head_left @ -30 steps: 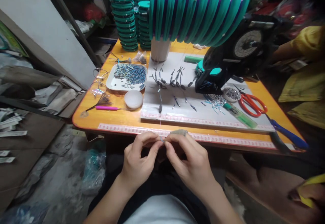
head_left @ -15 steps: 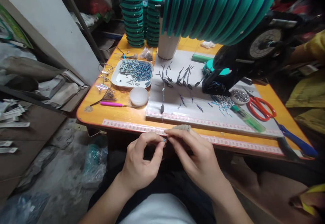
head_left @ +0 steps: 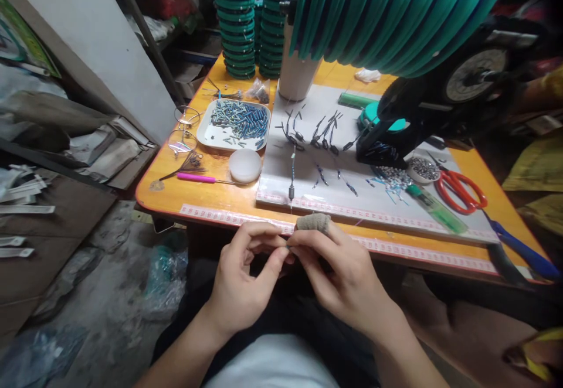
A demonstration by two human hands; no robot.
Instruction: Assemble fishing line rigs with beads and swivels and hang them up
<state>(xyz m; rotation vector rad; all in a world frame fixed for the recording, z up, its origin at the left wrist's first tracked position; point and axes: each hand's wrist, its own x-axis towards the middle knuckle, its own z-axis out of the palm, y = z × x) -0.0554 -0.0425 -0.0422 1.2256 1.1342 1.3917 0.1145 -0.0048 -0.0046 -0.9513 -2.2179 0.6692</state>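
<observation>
My left hand [head_left: 246, 276] and my right hand [head_left: 338, 271] meet at the table's front edge, thumbs and forefingers pinched together tip to tip. Whatever small piece sits between the fingertips is mostly hidden, and I cannot make out what it is. A grey cloth finger cover [head_left: 313, 223] wraps one finger of my right hand. Just beyond the hands, a dark weight on a coiled, beaded line [head_left: 291, 191] lies on the white board [head_left: 281, 142], and a thin line trails from it toward my fingers. More dark weights with wire arms [head_left: 328, 142] lie farther back.
A white tray [head_left: 203, 133] holds small blue tubes. Nearby are a round white lid [head_left: 244, 166] and a pink-handled tool [head_left: 196, 177]. Red-handled scissors [head_left: 461, 191] lie at right. Green spools [head_left: 396, 19] hang on a black machine; others [head_left: 235, 24] stand stacked behind. A person's yellow sleeve [head_left: 539, 159] shows at right.
The view has shifted slightly, so the table things sit a little farther right. My fingertips have closed nearer together, and the small blue bit between them is now mostly covered.
</observation>
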